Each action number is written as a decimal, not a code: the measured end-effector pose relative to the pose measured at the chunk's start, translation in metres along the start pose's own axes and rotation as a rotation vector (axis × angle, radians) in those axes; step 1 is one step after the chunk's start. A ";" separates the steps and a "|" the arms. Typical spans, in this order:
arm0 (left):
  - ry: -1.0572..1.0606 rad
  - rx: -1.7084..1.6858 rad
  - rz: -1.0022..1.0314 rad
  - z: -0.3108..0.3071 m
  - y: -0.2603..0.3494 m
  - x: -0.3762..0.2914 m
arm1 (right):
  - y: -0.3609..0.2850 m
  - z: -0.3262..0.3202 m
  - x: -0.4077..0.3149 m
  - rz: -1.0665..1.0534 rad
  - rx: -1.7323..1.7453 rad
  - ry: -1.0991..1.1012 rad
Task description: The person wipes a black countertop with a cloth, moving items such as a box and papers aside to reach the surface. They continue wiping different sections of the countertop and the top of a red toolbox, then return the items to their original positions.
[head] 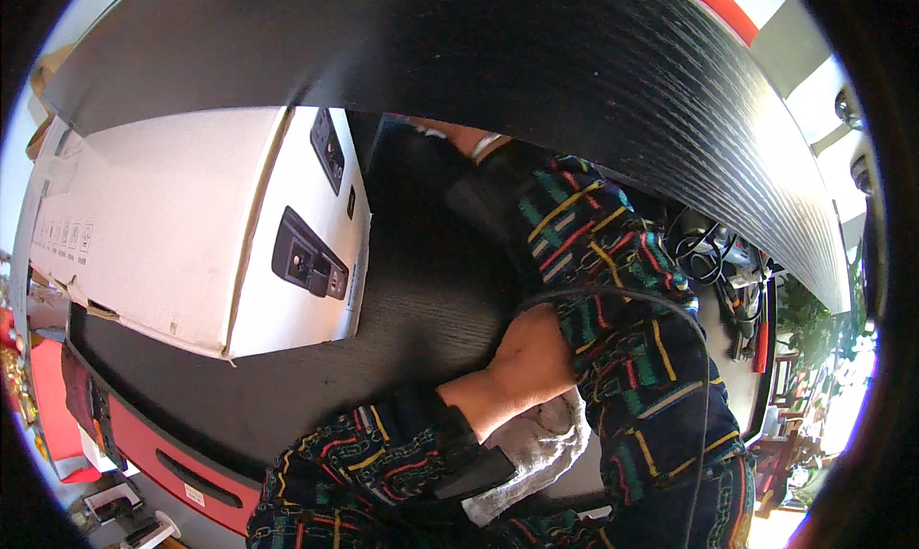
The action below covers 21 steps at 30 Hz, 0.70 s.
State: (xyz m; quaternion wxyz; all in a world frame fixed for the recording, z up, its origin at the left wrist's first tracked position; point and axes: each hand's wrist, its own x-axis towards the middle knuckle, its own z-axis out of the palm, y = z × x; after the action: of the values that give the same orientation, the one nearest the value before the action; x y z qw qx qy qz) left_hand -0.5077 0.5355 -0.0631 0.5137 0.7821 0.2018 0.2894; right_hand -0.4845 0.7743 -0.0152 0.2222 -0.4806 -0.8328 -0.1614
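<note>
My left hand (pixel 528 351) is bent at the wrist, and its fingers disappear behind my right sleeve (pixel 610 262). Whether it grips anything cannot be seen. A crumpled grey cloth (pixel 538 448) shows just below the left wrist, between my two sleeves. My right hand (pixel 452 134), with a light band at the wrist, reaches in under a dark wood-grain panel (pixel 431 46). Its fingers are mostly lost in shadow and behind the panel edge. To its left stands a white cardboard box (pixel 158 226) printed with pictures of a black device, on a dark wood-grain surface (pixel 423 326).
A thin black cable (pixel 668 301) loops across my right sleeve. Coiled cables (pixel 707 244) and hand tools, one with a red handle (pixel 761 348), lie at the right. A red drawer front (pixel 187 470) with a black handle is at the lower left. The panel overhangs the box.
</note>
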 end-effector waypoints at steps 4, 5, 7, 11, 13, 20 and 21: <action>0.088 -0.063 0.021 0.001 0.000 -0.004 | -0.003 0.009 0.002 -0.017 -0.081 0.077; 0.073 -0.055 0.018 0.000 0.000 -0.006 | -0.004 0.011 0.003 -0.020 -0.100 0.093; 0.010 -0.070 -0.024 -0.003 -0.001 -0.009 | -0.006 0.012 0.003 -0.022 -0.131 0.116; 0.067 0.096 0.093 -0.003 0.000 -0.012 | -0.010 0.010 -0.003 -0.009 -0.143 0.130; -0.022 0.060 0.019 -0.003 0.000 -0.012 | -0.011 0.009 -0.007 0.026 -0.081 0.124; 0.054 0.008 -0.023 -0.004 0.009 -0.002 | 0.016 0.014 -0.009 -0.091 0.254 -0.232; 0.078 0.000 -0.028 -0.005 0.010 -0.003 | 0.022 0.013 -0.013 -0.058 0.241 -0.242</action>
State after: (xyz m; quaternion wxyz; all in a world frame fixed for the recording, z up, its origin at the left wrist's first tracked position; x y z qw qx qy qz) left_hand -0.5129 0.5328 -0.0531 0.5094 0.7674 0.2326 0.3122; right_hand -0.4626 0.7817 -0.0322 0.1715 -0.4421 -0.8804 -0.0076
